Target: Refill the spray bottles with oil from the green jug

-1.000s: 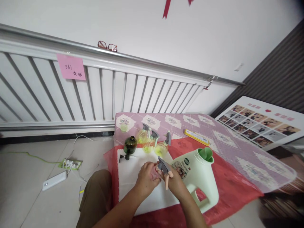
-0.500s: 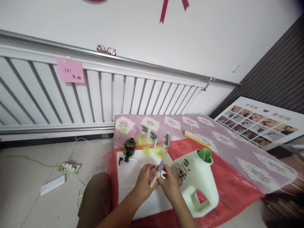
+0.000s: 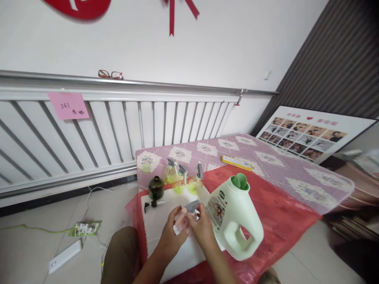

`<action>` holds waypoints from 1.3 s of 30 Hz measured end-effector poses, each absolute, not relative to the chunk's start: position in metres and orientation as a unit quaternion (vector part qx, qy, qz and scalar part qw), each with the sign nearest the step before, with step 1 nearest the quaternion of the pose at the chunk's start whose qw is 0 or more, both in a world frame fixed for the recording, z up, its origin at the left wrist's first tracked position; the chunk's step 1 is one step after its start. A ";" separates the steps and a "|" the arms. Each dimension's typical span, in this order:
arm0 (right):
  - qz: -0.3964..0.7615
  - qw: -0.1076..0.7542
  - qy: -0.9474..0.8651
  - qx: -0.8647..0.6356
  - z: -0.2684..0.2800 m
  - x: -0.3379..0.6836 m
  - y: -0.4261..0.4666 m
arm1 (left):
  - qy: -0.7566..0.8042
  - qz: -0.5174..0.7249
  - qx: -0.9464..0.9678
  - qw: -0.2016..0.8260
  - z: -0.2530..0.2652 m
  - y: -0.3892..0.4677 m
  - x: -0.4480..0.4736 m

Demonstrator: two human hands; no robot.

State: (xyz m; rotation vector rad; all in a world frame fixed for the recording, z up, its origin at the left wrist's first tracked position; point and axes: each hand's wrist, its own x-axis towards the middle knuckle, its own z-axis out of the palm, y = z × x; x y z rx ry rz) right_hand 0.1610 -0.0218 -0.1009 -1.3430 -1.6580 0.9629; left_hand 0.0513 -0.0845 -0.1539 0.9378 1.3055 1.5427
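Observation:
A small pinkish spray bottle (image 3: 182, 224) with a grey trigger is between my hands, tilted. My left hand (image 3: 168, 236) is closed round its body. At the trigger head, the fingers of my right hand (image 3: 201, 225) are pressed on the grey part. Just beyond stand three clear spray bottles with yellowish liquid: one at the back (image 3: 169, 175), one in the middle (image 3: 179, 185) and one on the right (image 3: 195, 186). To the left is a dark green bottle (image 3: 156, 190) without a pump. A black pump head (image 3: 152, 204) lies in front of it.
A large pale green jug (image 3: 233, 228) stands right of my hands, a green piece (image 3: 240, 181) in its mouth. White cloth (image 3: 166, 272) and red sheeting (image 3: 284, 213) cover part of the table. A yellow case (image 3: 237, 162) lies behind; a radiator (image 3: 160, 122) lines the wall.
The view has shifted. The spray bottle has turned in my hands, so its grey trigger now points right and more of the pinkish body shows. Both hands stay on it.

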 end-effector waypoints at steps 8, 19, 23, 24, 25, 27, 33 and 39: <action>0.435 0.431 -0.604 -0.510 -0.104 0.157 -0.027 | 0.526 0.681 0.217 0.461 -0.126 -0.070 0.081; 0.430 0.455 -0.578 -0.523 -0.101 0.151 -0.031 | 0.530 0.673 0.228 0.463 -0.107 -0.063 0.095; 0.420 0.446 -0.601 -0.514 -0.104 0.156 -0.030 | 0.533 0.661 0.247 0.466 -0.103 -0.063 0.091; 0.418 0.443 -0.612 -0.505 -0.105 0.159 -0.029 | 0.533 0.660 0.250 0.467 -0.102 -0.063 0.090; 0.417 0.439 -0.626 -0.491 -0.105 0.162 -0.029 | 0.532 0.659 0.252 0.469 -0.101 -0.063 0.089; 0.419 0.429 -0.658 -0.456 -0.104 0.170 -0.029 | 0.525 0.659 0.251 0.476 -0.101 -0.062 0.088; 0.437 0.375 -0.714 -0.397 -0.100 0.189 -0.023 | 0.527 0.655 0.251 0.479 -0.115 -0.057 0.085; 0.449 0.334 -0.735 -0.383 -0.095 0.194 -0.017 | 0.521 0.645 0.293 0.477 -0.117 -0.057 0.084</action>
